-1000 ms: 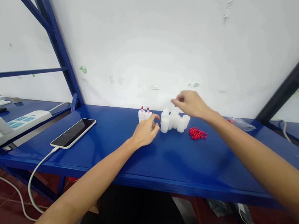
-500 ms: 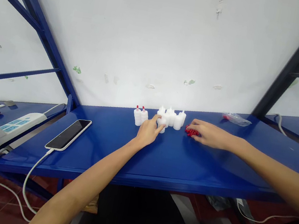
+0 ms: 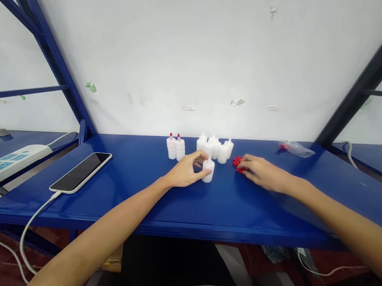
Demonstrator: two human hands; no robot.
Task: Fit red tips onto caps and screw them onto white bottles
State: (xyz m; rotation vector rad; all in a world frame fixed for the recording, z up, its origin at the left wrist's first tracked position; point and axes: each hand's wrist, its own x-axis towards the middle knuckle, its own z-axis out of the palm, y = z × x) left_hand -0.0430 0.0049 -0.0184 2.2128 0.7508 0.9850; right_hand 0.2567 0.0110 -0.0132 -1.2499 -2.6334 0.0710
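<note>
My left hand [image 3: 188, 168] grips a small white bottle [image 3: 208, 171] between thumb and fingers, upright in front of the others. Behind it stands a cluster of white bottles [image 3: 223, 153] with pointed tips and no red caps. Left of the cluster, two ribbed white bottles [image 3: 175, 148] with red tips stand side by side. My right hand [image 3: 254, 169] is at the pile of small red caps [image 3: 236, 162], its fingers bent together over the right side; what they pinch, if anything, is hidden.
A phone [image 3: 81, 172] with a white cable lies at the left of the blue table [image 3: 127, 176]. A clear plastic bag [image 3: 298, 149] with something red lies at the back right. A power strip [image 3: 13, 164] is beyond the left frame post.
My left hand has drawn one white bottle out of the cluster toward the front edge. My right hand stays at the red caps, its fingers drawn closer together.
</note>
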